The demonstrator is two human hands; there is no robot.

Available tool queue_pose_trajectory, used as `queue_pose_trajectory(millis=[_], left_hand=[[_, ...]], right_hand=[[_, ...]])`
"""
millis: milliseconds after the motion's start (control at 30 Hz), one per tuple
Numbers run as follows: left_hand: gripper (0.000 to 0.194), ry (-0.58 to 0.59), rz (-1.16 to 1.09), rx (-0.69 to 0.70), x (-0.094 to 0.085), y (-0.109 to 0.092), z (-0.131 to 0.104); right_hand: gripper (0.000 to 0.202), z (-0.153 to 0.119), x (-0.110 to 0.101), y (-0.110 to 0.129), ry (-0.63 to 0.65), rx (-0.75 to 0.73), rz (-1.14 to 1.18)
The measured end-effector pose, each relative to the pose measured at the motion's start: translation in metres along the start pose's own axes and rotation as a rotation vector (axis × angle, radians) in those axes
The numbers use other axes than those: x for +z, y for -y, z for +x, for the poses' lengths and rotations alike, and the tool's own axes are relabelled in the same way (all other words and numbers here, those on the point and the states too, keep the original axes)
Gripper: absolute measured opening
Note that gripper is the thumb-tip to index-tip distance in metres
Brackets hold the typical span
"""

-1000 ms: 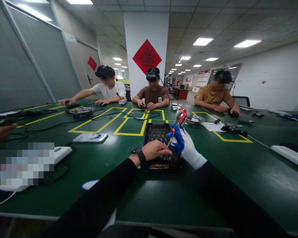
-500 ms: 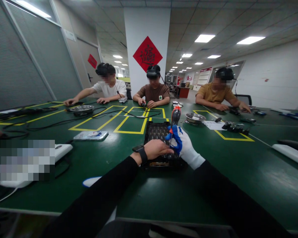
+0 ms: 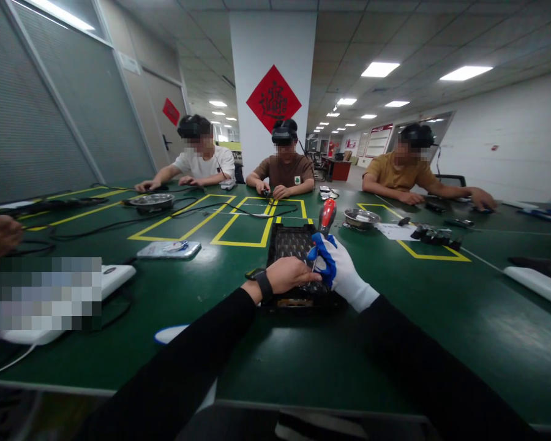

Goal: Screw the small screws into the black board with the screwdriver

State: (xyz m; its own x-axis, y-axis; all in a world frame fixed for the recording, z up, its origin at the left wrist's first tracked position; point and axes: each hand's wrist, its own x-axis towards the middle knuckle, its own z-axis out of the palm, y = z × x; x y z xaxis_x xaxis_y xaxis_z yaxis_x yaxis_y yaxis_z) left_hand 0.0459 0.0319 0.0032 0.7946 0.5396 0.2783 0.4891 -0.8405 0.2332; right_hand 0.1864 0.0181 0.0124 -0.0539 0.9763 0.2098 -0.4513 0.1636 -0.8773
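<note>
My right hand [image 3: 334, 264], in a white and blue work glove, is closed around a screwdriver [image 3: 327, 214] with a red and black handle. The handle sticks up above my fist, leaning slightly right, and the thin shaft runs down toward my left fingertips. My bare left hand [image 3: 288, 275], with a dark band at the wrist, is closed, its fingertips pinched beside the shaft. What they hold, if anything, is hidden. Both hands are over a black rectangular plastic tray [image 3: 291, 240] with rows of small shapes inside; its near part is partly covered by my hands.
On the green table [image 3: 239, 275], a phone-like slab [image 3: 169, 250] lies left and a metal bowl [image 3: 362, 218] right. Black clips [image 3: 436, 237] lie beyond the bowl. Another metal bowl [image 3: 151, 202] and cables are at left. Three people sit opposite; another person's hand [image 3: 0, 236] shows at left.
The screwdriver handle has tipped a little to the right and sits slightly lower. My left hand stays almost still. Across the table, the right-hand person's arm has reached farther right.
</note>
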Motion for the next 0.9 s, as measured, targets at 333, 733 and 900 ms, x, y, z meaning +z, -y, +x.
queue_pose_trajectory(millis=[333,733,900], left_hand=[[0.059,0.007,-0.040,-0.021,0.001,-0.001,0.000],[0.057,0.001,-0.064,0.006,0.001,0.000,0.001],[0.057,0.002,-0.103,-0.031,0.001,-0.001,0.000]], right_hand=[[0.036,0.000,-0.005,0.009,0.142,0.137,0.037],[0.028,-0.001,0.002,0.003,0.005,0.034,-0.022],[0.033,-0.002,-0.001,0.010,0.119,0.031,-0.089]])
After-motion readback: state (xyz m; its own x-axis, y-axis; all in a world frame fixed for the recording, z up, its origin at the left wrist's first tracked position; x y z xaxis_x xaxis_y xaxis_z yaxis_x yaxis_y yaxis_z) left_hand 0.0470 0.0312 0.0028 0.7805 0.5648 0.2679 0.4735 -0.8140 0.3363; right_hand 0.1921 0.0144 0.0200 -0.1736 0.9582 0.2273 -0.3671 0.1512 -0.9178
